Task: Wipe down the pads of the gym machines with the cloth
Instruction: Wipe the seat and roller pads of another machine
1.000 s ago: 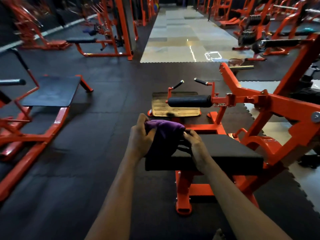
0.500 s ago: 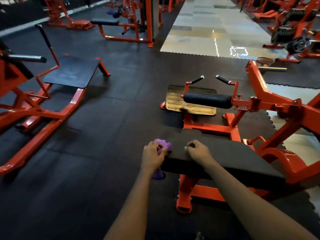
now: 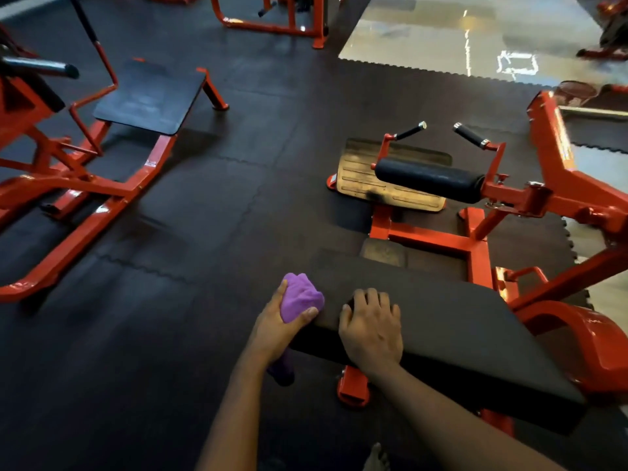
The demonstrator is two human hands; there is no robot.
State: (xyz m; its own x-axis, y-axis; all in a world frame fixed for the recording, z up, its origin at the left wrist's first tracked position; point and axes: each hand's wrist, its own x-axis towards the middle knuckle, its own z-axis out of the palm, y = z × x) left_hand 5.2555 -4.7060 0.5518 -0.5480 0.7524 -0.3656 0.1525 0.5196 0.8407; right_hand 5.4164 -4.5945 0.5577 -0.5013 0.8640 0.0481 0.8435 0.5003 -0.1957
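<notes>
Cloth (image 3: 300, 297), purple, bunched in my L hand (image 3: 278, 326), gripped betw. thumb & fingers, up against the end of the black seat pad (image 3: 458, 321); a tail of it hangs below my wrist. R hand (image 3: 372, 331) is just beside it, palm down on the pad top, fingers relaxed, holding nothing. Ahead of R hand: roller pad (image 3: 430, 178) on the orange frame (image 3: 441, 237), foot plate (image 3: 360, 178) beyond. Well off to the L of my L hand, another flat pad (image 3: 146, 96).

I see a purple cloth (image 3: 300, 297) and a matt black pad (image 3: 441, 321). The frame (image 3: 441, 237) is orange-red, its roller (image 3: 428, 176) black, the footplate (image 3: 360, 178) tan with ribbed lines. The mats (image 3: 204, 215) are dark grey with toothed seams, and the tiles (image 3: 424, 39) are pale and glossy.
</notes>
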